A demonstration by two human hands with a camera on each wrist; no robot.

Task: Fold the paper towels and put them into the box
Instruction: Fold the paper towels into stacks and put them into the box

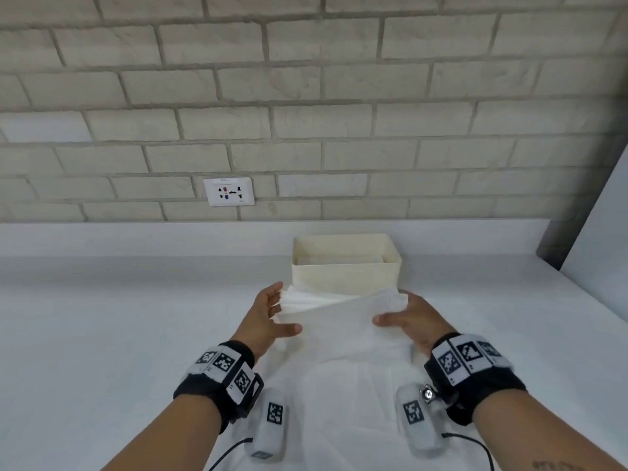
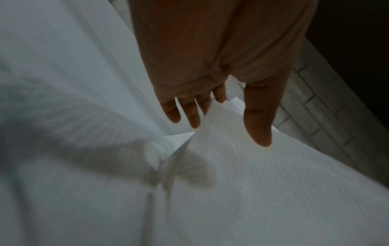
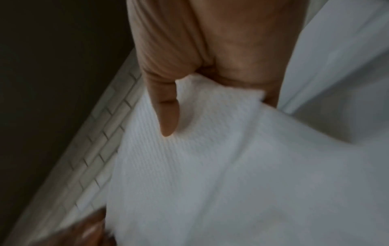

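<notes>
We see a white paper towel (image 1: 339, 321) held just in front of the cream box (image 1: 343, 273), above the white table (image 1: 102, 317) that meets a pale brick wall (image 1: 306, 96) behind the box. Our left hand (image 1: 268, 317) pinches its left edge; our right hand (image 1: 413, 322) pinches its right edge.

The box (image 1: 345, 266) stands open-topped directly beyond the paper towel (image 1: 339, 321), near the brick wall (image 1: 306, 96). Its near wall sits between the hands and the opening. The tabletop (image 1: 119, 317) lies bare left and right of the box. A panel (image 1: 605, 232) bounds the far right
</notes>
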